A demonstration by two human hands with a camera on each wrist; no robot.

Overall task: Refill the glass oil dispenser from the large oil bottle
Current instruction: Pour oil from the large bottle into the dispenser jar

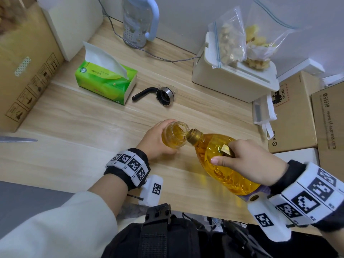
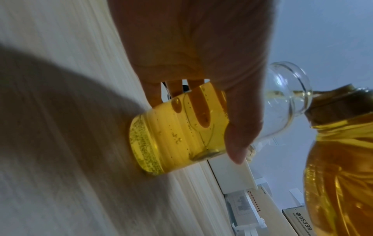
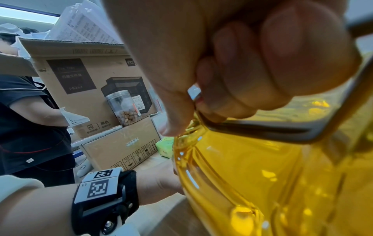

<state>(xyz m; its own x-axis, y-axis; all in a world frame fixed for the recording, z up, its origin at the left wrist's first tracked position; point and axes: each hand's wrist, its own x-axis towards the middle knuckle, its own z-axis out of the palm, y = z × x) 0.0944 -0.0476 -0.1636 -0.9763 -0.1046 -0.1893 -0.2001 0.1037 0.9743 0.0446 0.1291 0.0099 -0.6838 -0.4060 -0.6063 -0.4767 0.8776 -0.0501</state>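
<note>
The glass oil dispenser (image 1: 175, 135) stands open-mouthed on the wooden table (image 1: 93, 127), more than half full of yellow oil. My left hand (image 1: 155, 140) grips its body, thumb and fingers curled round the dispenser (image 2: 181, 131). The large oil bottle (image 1: 221, 161) is tipped to the left, its gold neck resting at the dispenser's rim, and a thin stream of oil runs in. My right hand (image 1: 249, 161) holds the bottle by its handle; in the right wrist view the fingers (image 3: 282, 63) wrap that handle above the bottle (image 3: 262, 183).
The dispenser's metal lid with black spout (image 1: 162, 94) lies on the table beyond the hands. A green tissue box (image 1: 106, 81) sits to the left, a white container (image 1: 232, 79) with bags back right, cardboard boxes (image 1: 297, 112) right and left. A knife blade (image 1: 18, 140) lies at far left.
</note>
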